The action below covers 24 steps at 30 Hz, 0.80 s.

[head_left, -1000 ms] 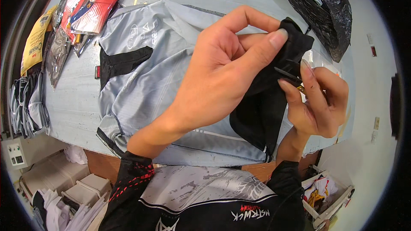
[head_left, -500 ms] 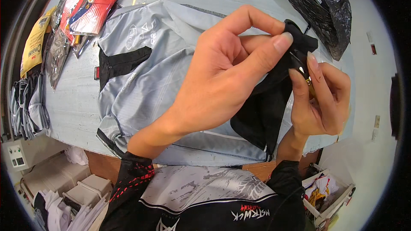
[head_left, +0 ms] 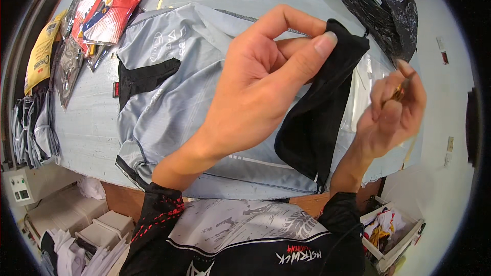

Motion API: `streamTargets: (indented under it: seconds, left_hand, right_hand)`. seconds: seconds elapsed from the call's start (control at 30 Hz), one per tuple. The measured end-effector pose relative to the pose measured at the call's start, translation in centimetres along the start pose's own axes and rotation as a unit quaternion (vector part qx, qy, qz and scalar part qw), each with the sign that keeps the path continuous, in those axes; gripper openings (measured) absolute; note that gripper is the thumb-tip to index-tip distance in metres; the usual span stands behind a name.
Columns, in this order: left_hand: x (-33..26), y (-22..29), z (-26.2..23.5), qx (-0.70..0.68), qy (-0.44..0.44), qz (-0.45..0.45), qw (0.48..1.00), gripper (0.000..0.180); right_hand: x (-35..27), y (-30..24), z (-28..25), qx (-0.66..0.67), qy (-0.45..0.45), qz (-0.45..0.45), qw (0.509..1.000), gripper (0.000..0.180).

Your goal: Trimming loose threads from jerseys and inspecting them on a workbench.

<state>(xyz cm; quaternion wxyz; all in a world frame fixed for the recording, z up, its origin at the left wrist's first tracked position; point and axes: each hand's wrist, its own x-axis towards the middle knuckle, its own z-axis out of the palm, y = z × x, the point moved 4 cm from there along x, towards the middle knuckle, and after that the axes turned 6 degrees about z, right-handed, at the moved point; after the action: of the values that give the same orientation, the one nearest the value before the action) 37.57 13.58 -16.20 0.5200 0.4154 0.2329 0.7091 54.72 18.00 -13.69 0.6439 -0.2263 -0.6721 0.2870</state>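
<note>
My left hand (head_left: pixel 266 79) is raised over the table and pinches the top of a black fabric panel (head_left: pixel 319 117) between thumb and fingers. The panel belongs to a light grey jersey (head_left: pixel 169 107) spread flat on the table. My right hand (head_left: pixel 391 110) is off to the right of the panel, blurred, with its fingers closed on a small yellowish object (head_left: pixel 400 91) that I cannot make out. The two hands are apart.
Packaged garments in red, white and yellow bags (head_left: pixel 97 15) lie at the table's far left. A black plastic bag (head_left: pixel 381 7) sits at the far right. Folded grey garments (head_left: pixel 30 128) hang at the left edge. Boxes (head_left: pixel 76 220) stand on the floor below.
My right hand has pulled away to the right from the black panel's top edge, taking the small yellowish object with it. My left hand keeps its pinch.
</note>
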Motion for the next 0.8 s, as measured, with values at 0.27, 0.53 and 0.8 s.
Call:
streamTargets:
  seconds: [0.27,0.53,0.8]
  left_hand:
    - [-0.6,-1.0,0.5,-0.006,0.02,-0.037,0.999,0.015]
    - [-0.2,-1.1,0.7,-0.015,0.04,-0.023,0.999,0.008]
    - [-0.4,-0.6,0.7,-0.006,-0.004,-0.047,0.999,0.011]
  right_hand:
    - [-0.8,1.7,1.1,-0.079,-0.034,0.01,0.996,0.037]
    - [-0.8,1.5,0.9,-0.074,0.008,-0.016,0.997,0.012]
    - [-1.2,1.1,0.4,0.0,0.004,0.05,0.999,0.017]
